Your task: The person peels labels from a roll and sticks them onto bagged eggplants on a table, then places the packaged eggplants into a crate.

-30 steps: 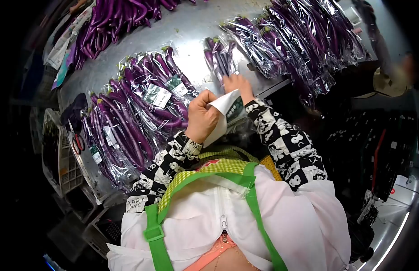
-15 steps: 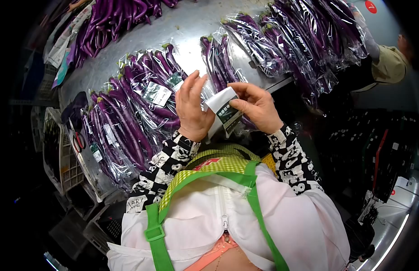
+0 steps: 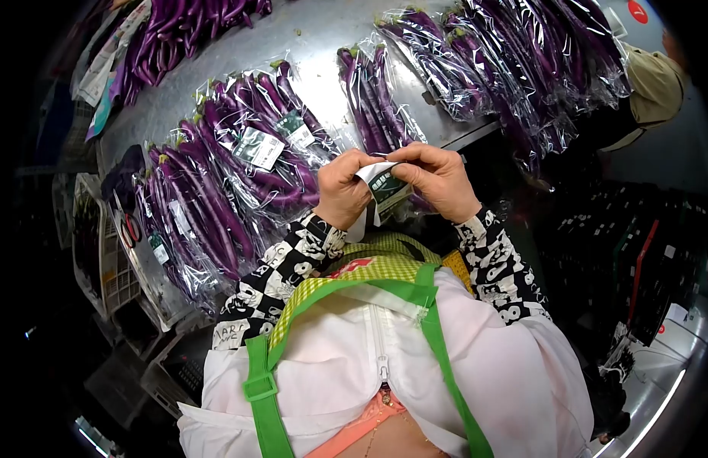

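A strip of dark green and white printed labels (image 3: 389,185) is held up in front of my body. My right hand (image 3: 441,180) pinches its right edge between thumb and forefinger. My left hand (image 3: 343,187) has its fingers closed at the strip's upper left edge, and the white backing curls down beside it. Just beyond both hands lies a clear bag of long purple eggplants (image 3: 371,103), its lower end partly hidden by the hands and labels. To the left, a row of bagged eggplants (image 3: 209,175) bears some labels, such as a green and white label (image 3: 259,148).
More bagged eggplants (image 3: 507,76) are piled at the right, overhanging the metal table (image 3: 312,46). Loose eggplants (image 3: 178,38) lie at the far left. Red-handled scissors (image 3: 130,230) rest at the left edge near plastic crates (image 3: 117,267). Another person's sleeve (image 3: 653,84) shows at right.
My left hand has gone from spread fingers to closed ones and moved right, up against the label strip. The strip now bends between both hands. My right hand keeps its pinch.
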`<move>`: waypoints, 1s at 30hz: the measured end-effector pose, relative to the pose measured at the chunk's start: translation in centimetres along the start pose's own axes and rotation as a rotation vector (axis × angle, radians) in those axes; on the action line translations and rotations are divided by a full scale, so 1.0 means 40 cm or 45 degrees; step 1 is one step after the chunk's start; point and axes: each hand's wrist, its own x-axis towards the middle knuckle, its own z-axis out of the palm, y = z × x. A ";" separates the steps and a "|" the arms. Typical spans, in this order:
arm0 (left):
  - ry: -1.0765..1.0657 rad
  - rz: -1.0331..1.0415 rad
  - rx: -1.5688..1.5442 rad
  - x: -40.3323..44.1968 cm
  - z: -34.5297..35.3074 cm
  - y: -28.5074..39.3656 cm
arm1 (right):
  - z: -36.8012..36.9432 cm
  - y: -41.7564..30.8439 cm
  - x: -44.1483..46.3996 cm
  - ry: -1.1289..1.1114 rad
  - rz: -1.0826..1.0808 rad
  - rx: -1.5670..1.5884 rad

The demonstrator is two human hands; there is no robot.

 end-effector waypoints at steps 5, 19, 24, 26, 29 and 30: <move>0.036 -0.319 -0.036 -0.025 0.015 -0.010 | -0.004 0.033 0.011 0.076 -0.105 -0.096; -0.390 0.080 0.954 -0.082 -0.083 0.109 | -0.088 0.266 0.364 0.548 0.222 -0.754; -0.584 0.488 -0.115 -0.012 -0.025 0.157 | 0.015 0.254 0.420 0.120 0.060 -0.379; -0.632 0.404 -0.227 0.014 0.002 0.164 | 0.023 0.220 0.436 0.037 0.120 -0.315; -0.291 0.031 -0.302 0.044 0.017 0.145 | -0.075 0.114 0.405 0.384 -0.152 -1.210; -0.149 -0.079 -0.308 0.052 0.031 0.137 | -0.140 0.077 0.379 0.453 -0.168 -1.581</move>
